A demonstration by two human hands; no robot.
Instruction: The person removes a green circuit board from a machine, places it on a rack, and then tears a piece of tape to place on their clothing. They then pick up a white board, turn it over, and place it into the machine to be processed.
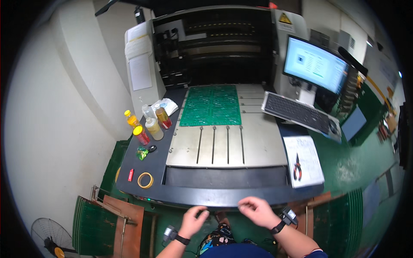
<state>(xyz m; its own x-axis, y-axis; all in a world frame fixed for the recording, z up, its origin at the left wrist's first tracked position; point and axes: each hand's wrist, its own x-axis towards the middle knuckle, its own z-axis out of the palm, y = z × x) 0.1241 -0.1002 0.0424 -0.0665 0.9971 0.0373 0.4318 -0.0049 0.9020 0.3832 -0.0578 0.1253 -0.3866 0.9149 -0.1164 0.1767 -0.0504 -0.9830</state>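
My left hand (193, 221) hovers just off the front edge of the machine's dark bench (206, 195), fingers loosely bent and thumb apart, holding nothing visible. At the same edge, further right, my right hand (258, 211) is likewise open, its fingers a little curled. Both wrists wear black straps with small devices. Ahead of the hands lies the slotted metal bed (193, 148), and on its far part rests a green circuit board panel (211, 105). Nearest my left hand on the bench is a roll of yellowish tape (145, 180).
Bottles (154, 129), a red lighter-like item (130, 175) and a green wrapper (142, 153) stand or lie on the left. To the right are red-handled pliers (297, 167) on papers (313, 159), a keyboard (297, 112) and a monitor (316, 64). Green panels (92, 228) stack below.
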